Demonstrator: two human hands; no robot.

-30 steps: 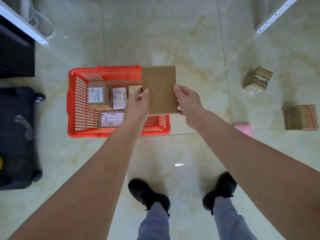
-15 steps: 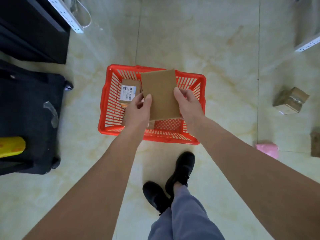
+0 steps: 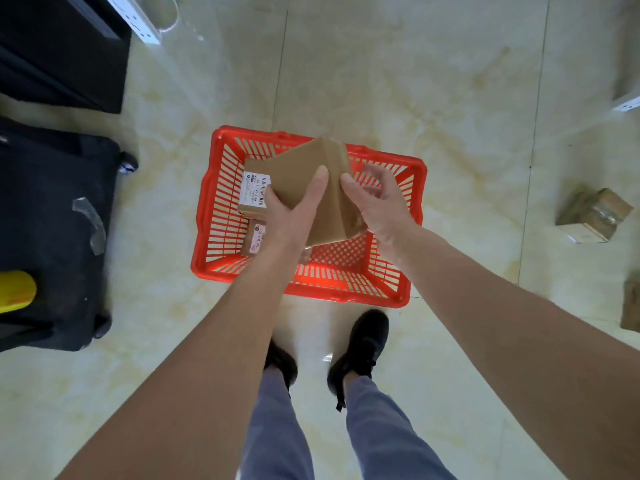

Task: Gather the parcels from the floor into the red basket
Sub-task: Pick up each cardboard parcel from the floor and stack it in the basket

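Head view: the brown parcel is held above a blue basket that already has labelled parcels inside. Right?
Not quite. The head view shows the basket is red, not blue. The rest holds: the left hand grips the brown parcel above it, and labelled parcels already lie inside.

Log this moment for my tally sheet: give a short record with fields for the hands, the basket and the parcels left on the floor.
left hand: grips the brown box
right hand: fingers spread beside the box, contact unclear
box position: tilted, above the red basket
in basket: two labelled parcels visible
on floor: taped parcel at right, another cut off at the edge
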